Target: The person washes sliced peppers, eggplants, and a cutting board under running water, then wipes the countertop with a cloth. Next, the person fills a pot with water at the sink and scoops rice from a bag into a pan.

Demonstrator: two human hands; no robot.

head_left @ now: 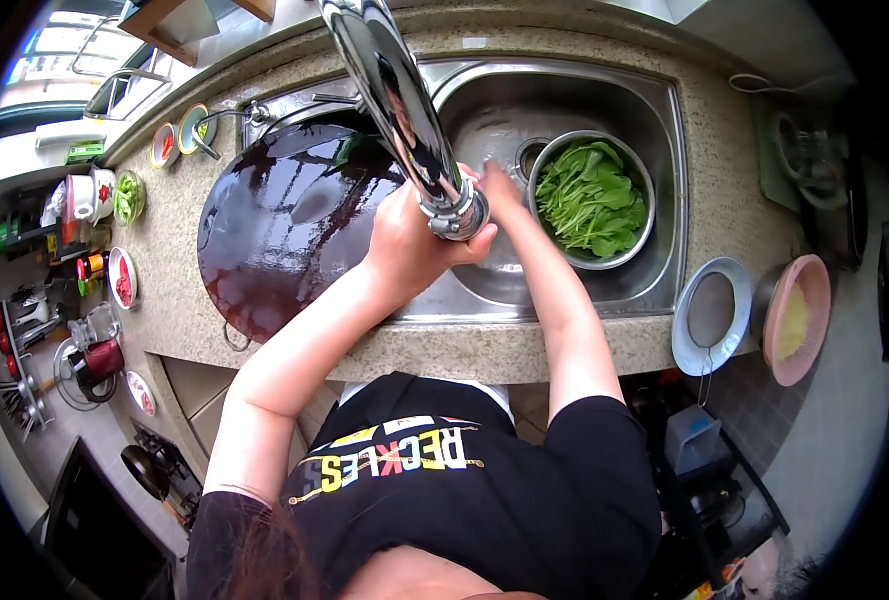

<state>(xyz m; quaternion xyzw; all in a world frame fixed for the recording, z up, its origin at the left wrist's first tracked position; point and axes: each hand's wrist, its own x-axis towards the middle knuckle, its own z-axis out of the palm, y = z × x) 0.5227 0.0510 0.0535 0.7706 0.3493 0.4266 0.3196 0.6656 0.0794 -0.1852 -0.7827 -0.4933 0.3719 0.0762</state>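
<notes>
Wrapped around the end of the chrome faucet (394, 95) is my left hand (414, 240), with its thumb beside the spout opening. My right hand (502, 192) is lower, over the sink basin (484, 265), just left of the metal bowl (650, 215). Its fingers are blurred and partly hidden by the faucet and my left hand. Green leaves (589, 200) fill much of the bowl, which stands in the basin near the drain (532, 155). A wet, dark round board (294, 225) lies to the left, over that side of the sink.
Small dishes, including one with red food (122, 278), and a glass bowl of greens (128, 197) line the left side. A blue-rimmed bowl with a strainer (711, 310) and a pink basket (814, 320) stand at the right. The counter edge (464, 350) runs before my torso.
</notes>
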